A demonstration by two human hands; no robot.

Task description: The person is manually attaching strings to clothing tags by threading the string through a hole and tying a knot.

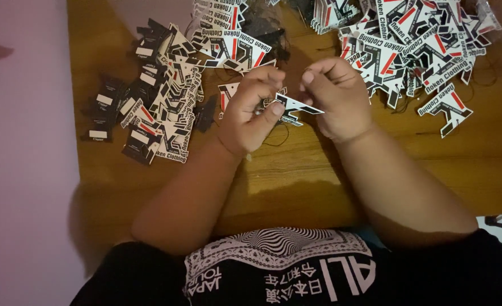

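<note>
My left hand [252, 107] pinches a small black, white and red card tag [296, 106] between thumb and fingers, above the wooden table [296, 175]. My right hand [336, 96] is closed just right of the tag, its fingertips pressed together and touching the tag's far end; a thin black string [279, 139] trails under the hands. Whether the right fingers hold the string I cannot tell.
A heap of the same shaped tags [421, 45] lies at the back right. Another pile of tags, mixed with small black rectangular labels [149, 107], spreads at the left. More tags [234, 39] and dark strings sit at the back centre. A pale wall or floor [24, 170] borders the table's left edge.
</note>
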